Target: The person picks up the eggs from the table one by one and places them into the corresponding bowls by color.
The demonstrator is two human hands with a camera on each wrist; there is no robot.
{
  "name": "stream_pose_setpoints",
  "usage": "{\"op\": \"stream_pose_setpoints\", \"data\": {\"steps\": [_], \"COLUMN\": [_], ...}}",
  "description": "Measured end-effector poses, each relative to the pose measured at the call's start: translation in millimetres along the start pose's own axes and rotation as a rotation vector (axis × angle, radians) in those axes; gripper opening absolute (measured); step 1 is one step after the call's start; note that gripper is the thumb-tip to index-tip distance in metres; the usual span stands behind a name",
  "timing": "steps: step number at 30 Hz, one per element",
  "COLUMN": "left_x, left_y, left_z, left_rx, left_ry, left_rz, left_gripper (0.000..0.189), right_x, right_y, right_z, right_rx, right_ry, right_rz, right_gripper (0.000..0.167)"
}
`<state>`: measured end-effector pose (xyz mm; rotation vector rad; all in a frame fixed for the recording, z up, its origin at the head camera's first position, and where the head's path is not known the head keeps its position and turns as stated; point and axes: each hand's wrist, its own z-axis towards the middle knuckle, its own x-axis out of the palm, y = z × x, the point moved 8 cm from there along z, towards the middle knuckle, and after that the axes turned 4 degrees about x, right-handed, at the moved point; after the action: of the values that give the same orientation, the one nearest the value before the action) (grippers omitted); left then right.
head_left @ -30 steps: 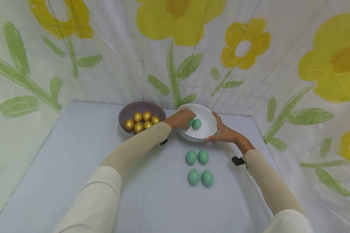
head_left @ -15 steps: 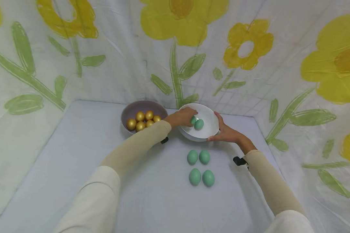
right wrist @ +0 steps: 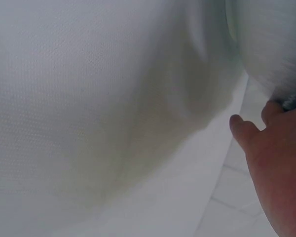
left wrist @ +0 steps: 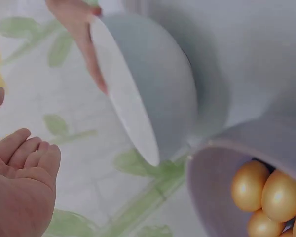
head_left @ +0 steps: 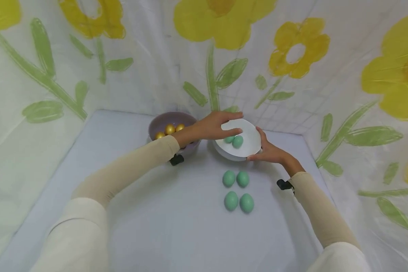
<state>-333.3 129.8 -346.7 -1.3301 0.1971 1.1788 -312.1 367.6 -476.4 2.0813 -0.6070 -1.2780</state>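
In the head view, a white bowl (head_left: 232,151) stands toward the back of the table, with two green eggs (head_left: 238,142) side by side inside it. My right hand (head_left: 270,153) grips the bowl's right side, thumb at the near edge. Above the bowl's left rim is my left hand (head_left: 214,126), its thumb and fingers spread and nothing held. The left wrist view shows that hand's fingers (left wrist: 27,155) loosely bent and apart from the bowl. In the right wrist view, my right hand (right wrist: 281,163) touches the bowl wall, but most of its fingers are hidden.
A purple-grey bowl (head_left: 153,124) with several golden eggs (head_left: 170,129) stands left of the white one, partly behind my left wrist. Several green eggs (head_left: 231,201) lie in two rows on the table (head_left: 176,226). A flower-printed curtain (head_left: 149,68) hangs behind.
My left hand has let go of a green egg inside the white bowl and lifted up and out with its fingers spread. The right hand has kept its hold on the bowl.
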Motion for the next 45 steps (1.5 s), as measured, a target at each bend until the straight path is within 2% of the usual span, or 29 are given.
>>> {"op": "stream_pose_setpoints", "data": {"steps": [4,9,13,16,21,24,29,34,37,42,45], "left_x": [3.9,24.8,42.5,55.0,76.0,88.8,106.5,121.6,127.0,126.8,126.3], "left_y": [-29.3,-55.7,-67.5,-69.8,-60.8,-49.3,-28.3,-14.7,-9.7,-4.4,-3.0], "left_z": [-10.3,-26.0,-41.0,-51.5,-67.2,-74.6,-82.4,-89.4,-93.0,-94.5,-94.8], "left_rx": [0.090,0.189,0.191,0.189,0.196,0.169,0.075,-0.036,-0.082,-0.104,-0.116], "left_ry": [-0.010,0.014,0.035,0.032,0.013,0.016,0.031,0.061,0.069,0.045,0.054], "left_rz": [-0.048,-0.106,-0.164,-0.213,-0.244,-0.248,-0.279,-0.276,-0.248,-0.178,-0.171], "left_gripper": [0.068,0.064,0.065,0.066,0.063,0.062,0.063,0.065,0.067,0.067,0.067], "right_x": [-8,-9,-6,-6,-6,-5,-5,-1,1,2,3], "right_y": [-1,-4,-5,-6,-4,-3,-2,-5,-6,-4,-2], "right_z": [-1.2,-2.0,-1.2,-0.9,-0.8,-0.2,0.6,-0.1,0.2,3.6,4.5], "right_rx": [-0.011,-0.024,-0.037,-0.031,-0.044,-0.056,-0.055,-0.042,-0.034,-0.039,-0.036], "right_ry": [-0.010,-0.002,0.004,-0.006,-0.015,-0.015,-0.016,-0.008,-0.004,-0.002,0.005], "right_rz": [-0.009,0.004,0.003,-0.003,-0.003,-0.007,-0.004,-0.004,-0.002,0.011,0.018], "right_gripper": [0.137,0.138,0.139,0.139,0.139,0.139,0.139,0.139,0.139,0.141,0.142]}}
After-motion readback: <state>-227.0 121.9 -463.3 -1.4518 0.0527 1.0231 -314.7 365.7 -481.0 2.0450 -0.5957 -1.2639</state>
